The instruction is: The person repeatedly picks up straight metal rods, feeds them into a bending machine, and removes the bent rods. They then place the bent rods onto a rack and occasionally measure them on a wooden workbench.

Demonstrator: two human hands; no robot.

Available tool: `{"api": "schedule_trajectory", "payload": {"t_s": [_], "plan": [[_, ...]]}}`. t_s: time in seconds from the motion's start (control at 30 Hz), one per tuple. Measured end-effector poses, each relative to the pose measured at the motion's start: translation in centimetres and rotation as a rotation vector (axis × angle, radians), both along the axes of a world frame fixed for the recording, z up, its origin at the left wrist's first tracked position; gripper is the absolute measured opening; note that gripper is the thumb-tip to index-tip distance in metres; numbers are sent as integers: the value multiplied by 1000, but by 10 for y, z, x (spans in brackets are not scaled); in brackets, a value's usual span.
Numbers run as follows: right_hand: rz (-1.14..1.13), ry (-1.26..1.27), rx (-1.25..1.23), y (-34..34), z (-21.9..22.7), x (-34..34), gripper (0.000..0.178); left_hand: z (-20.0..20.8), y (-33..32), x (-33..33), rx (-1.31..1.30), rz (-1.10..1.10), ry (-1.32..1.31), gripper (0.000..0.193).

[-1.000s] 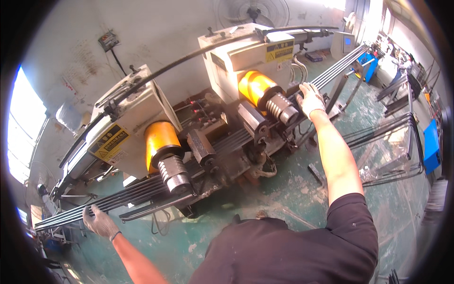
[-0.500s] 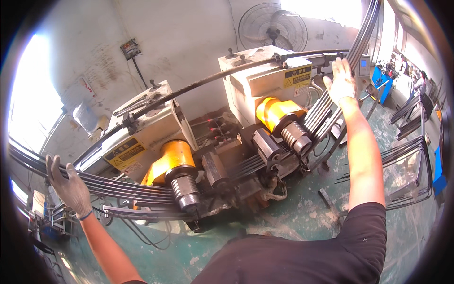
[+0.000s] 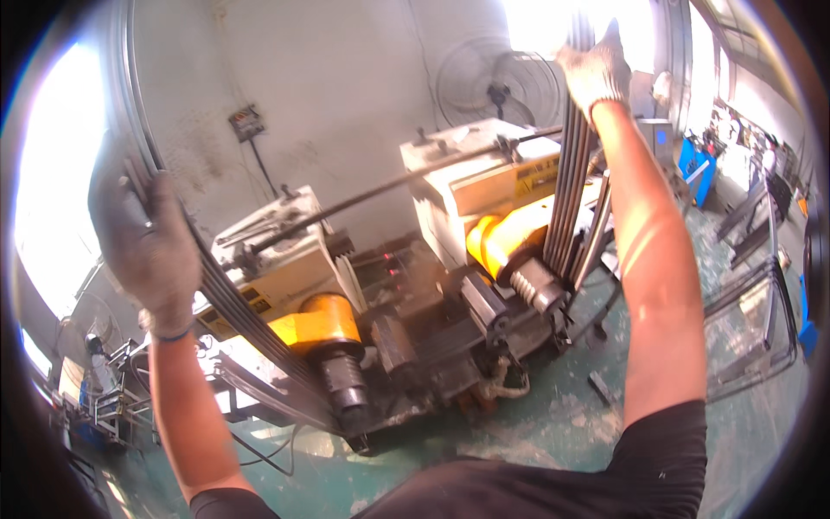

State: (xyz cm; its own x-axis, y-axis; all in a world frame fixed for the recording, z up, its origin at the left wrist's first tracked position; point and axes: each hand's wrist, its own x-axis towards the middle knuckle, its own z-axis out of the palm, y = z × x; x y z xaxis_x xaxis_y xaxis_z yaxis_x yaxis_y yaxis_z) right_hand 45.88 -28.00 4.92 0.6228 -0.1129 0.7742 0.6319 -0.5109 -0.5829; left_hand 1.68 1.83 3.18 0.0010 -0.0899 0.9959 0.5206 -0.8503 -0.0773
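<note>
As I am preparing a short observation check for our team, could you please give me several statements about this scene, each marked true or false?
1. The pale-gloved right hand is raised beside a steep bundle of dark, slender metal rods. True.
2. The left hand is bare. False: it is gloved too, in greyish fabric.
3. The rods near both hands lie level. False: they rise steeply on both sides.
4. Two rounded yellow-orange housings sit before pale, boxy machine units. True.
5. A round, wire-guarded grey fan shows behind the machine units. True.

Rods (image 3: 566,195) rise left and right on the machine (image 3: 471,160), with a fan (image 3: 499,91) behind its right half.
</note>
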Motion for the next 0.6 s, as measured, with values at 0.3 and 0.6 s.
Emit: {"api": "schedule_trajectory", "payload": {"t_s": [0.3,0.6], "plan": [[749,377,343,18,13,-69,27,14,-36,6,-726,-759,-53,18],[773,307,373,21,-2,-65,21,6,-18,5,-789,-793,-49,27]]}}
